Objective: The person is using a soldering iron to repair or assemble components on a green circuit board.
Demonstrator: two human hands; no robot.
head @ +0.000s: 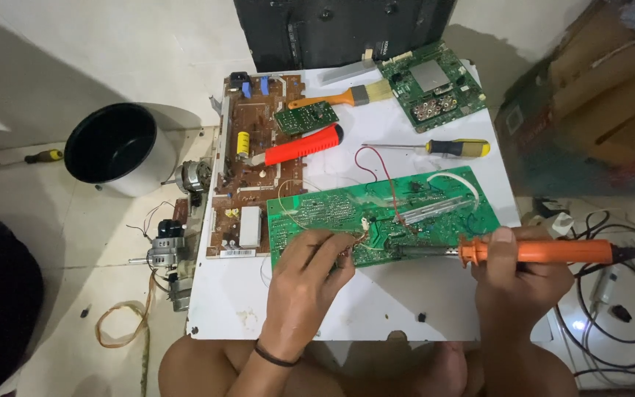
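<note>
The orange soldering iron lies level, tip pointing left onto the green circuit board; right hand fingers clamped round its handle, left hand fingertips pinched together on the board.

Orange soldering iron, green circuit board

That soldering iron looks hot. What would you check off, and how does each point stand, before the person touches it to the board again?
1. Iron gripped firmly: ok. The right hand wraps the orange handle of the soldering iron.
2. Tip on the intended joint: cannot tell. It points at the middle of the large green circuit board, but the spot is too small to see.
3. Board held steady: ok. The left hand rests its fingers on it.
4. Fingers away from the tip: cannot tell; they sit close.
5. Red wire away from the tip: ok. It loops over the board's far edge.
6. Cord free: cannot tell. Black cables tangle at the right.
</note>
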